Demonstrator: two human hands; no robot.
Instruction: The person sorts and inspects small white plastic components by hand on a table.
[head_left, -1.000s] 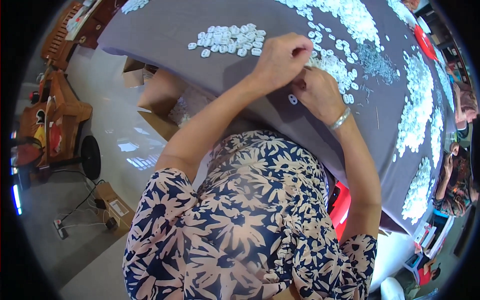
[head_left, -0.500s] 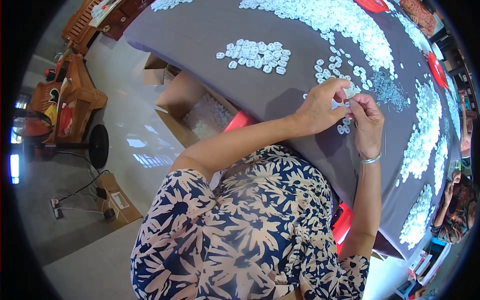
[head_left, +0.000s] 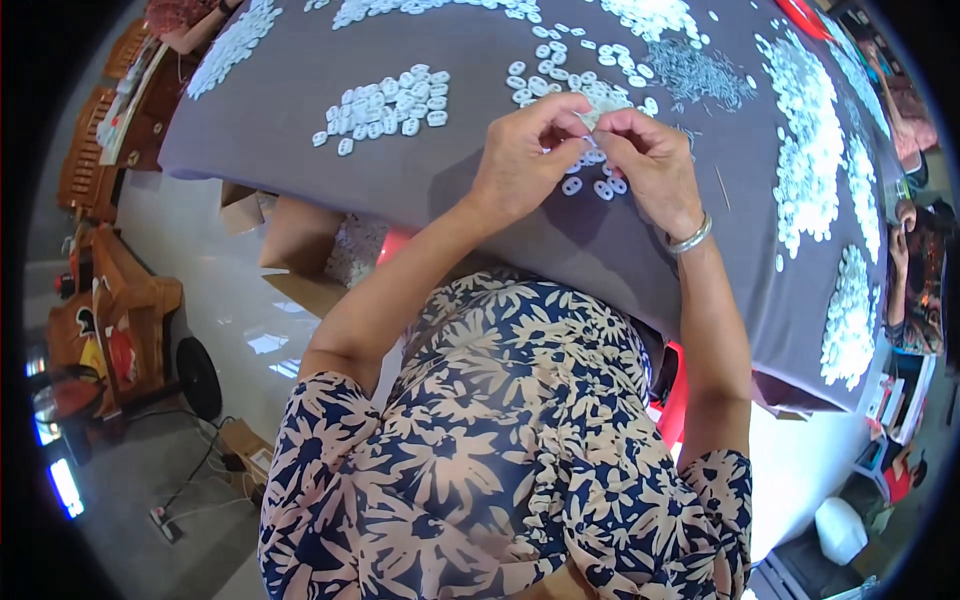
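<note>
My left hand point(head_left: 525, 160) and my right hand point(head_left: 650, 165) meet over the grey cloth-covered table point(head_left: 450, 190), fingertips pinched together on a small white oval plastic piece point(head_left: 590, 120). A few loose white pieces point(head_left: 590, 185) lie on the cloth just below my fingers. A silver bracelet point(head_left: 690, 238) circles my right wrist. What exactly sits between the fingertips is partly hidden by my fingers.
Heaps of white pieces cover the table: a small pile point(head_left: 390, 105) to the left, big piles point(head_left: 815, 150) at right and along the far edge. A patch of thin metal pins point(head_left: 700, 75) lies beyond my hands. Open cardboard boxes point(head_left: 300, 250) sit under the table; another person point(head_left: 915, 290) sits at right.
The view has shifted so my hands sit nearer the middle. Both hands stay pinched together on a small white piece, now a little farther in over the cloth.
</note>
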